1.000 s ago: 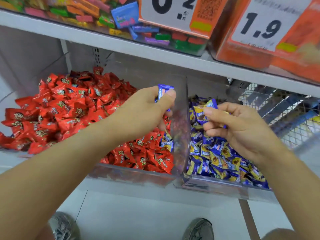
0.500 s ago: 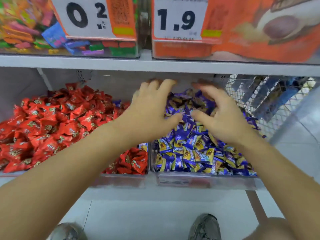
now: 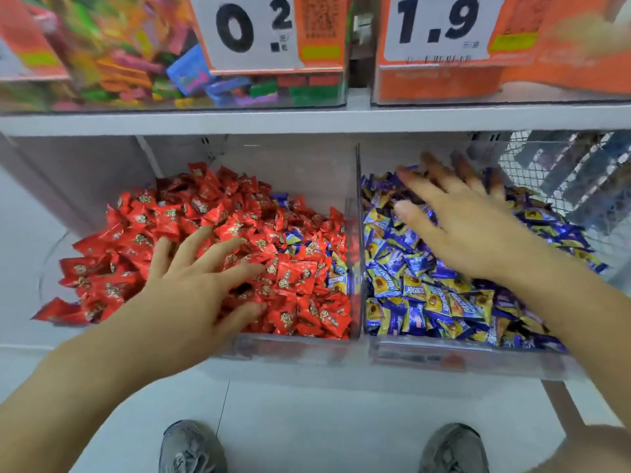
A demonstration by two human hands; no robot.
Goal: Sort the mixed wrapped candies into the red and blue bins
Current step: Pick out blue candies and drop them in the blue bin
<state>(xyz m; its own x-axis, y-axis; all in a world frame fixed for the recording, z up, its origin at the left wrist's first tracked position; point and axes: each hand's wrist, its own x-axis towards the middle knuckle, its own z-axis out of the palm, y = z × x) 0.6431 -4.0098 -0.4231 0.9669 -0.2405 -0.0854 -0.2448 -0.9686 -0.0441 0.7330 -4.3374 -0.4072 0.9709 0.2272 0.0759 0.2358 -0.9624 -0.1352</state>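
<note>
Two clear bins stand side by side on the lower shelf. The left bin (image 3: pixel 293 346) is heaped with red wrapped candies (image 3: pixel 143 240). Several blue candies (image 3: pixel 336 279) lie among the red ones near its right wall. My left hand (image 3: pixel 201 285) lies flat on the red pile with its fingers spread and holds nothing. The right bin (image 3: pixel 444 356) is full of blue and yellow wrapped candies (image 3: pixel 426 302). My right hand (image 3: pixel 464 227), blurred by motion, is spread open over the blue pile near the back.
A clear divider wall (image 3: pixel 358 213) separates the two bins. The upper shelf (image 3: pixel 307 121) hangs just above, carrying candy boxes with price tags 0.2 (image 3: pixel 252 25) and 1.9 (image 3: pixel 437 22). A wire mesh panel (image 3: pixel 560 179) stands at the right. My shoes (image 3: pixel 191 445) are on the floor below.
Both hands were together over the blue bin after dropping the blue candies. My left hand has moved left onto the red pile, and my right hand stays spread over the blue pile.
</note>
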